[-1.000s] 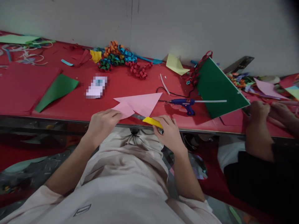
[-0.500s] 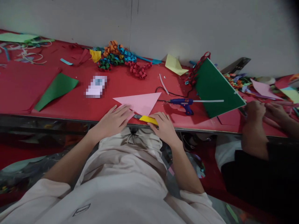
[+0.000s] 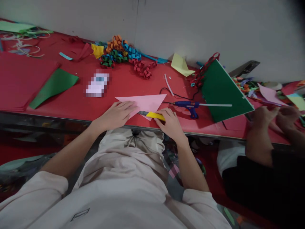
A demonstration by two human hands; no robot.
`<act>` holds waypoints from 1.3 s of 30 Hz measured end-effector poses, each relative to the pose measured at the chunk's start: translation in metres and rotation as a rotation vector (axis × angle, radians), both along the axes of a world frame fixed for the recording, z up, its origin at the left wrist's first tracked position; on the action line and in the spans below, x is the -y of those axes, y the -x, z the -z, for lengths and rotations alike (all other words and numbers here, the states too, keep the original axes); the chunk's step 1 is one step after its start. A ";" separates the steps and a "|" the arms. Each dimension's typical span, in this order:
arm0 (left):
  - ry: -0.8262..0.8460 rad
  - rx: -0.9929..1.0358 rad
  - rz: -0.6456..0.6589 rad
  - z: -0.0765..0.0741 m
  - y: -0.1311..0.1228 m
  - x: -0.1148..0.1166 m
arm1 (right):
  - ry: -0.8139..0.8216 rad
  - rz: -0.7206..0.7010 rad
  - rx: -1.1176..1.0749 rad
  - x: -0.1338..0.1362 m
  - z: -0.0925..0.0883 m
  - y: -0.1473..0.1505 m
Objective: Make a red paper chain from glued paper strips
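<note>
A folded sheet of pink paper (image 3: pixel 147 101), roughly triangular, lies near the front edge of the red table. My left hand (image 3: pixel 121 112) rests flat on its left part, fingers stretched out. In my right hand (image 3: pixel 169 122) is a yellow utility knife (image 3: pixel 155 116), its grey blade pointing left across the paper toward my left fingers. Whether the blade sits between the paper's layers or on top, I cannot tell. Just right of the paper lies a blue glue gun (image 3: pixel 188 105) with a white glue stick in its back.
A green board (image 3: pixel 225 92) leans at the right, beside a co-worker's hands (image 3: pixel 267 116). Behind are paper chains (image 3: pixel 124 54) and a yellow paper (image 3: pixel 181 65). A blurred-out white item (image 3: pixel 98 84), green paper (image 3: pixel 54 86) and red sheets (image 3: pixel 22 79) lie left.
The knife has moved a little up and right, away from the table edge, with my right hand. My left hand has shifted slightly further onto the paper. The camera view has tilted slightly.
</note>
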State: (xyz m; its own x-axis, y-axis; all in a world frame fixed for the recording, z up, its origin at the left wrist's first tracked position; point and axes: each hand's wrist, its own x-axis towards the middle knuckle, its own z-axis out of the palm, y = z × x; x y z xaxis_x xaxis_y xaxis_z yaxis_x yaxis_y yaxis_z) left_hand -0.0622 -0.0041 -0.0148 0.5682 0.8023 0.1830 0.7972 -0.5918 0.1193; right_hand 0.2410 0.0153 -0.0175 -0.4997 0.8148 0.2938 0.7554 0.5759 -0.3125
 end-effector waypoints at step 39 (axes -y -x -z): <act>-0.011 0.002 0.009 0.016 0.003 -0.002 | -0.019 -0.004 0.147 -0.046 -0.010 0.064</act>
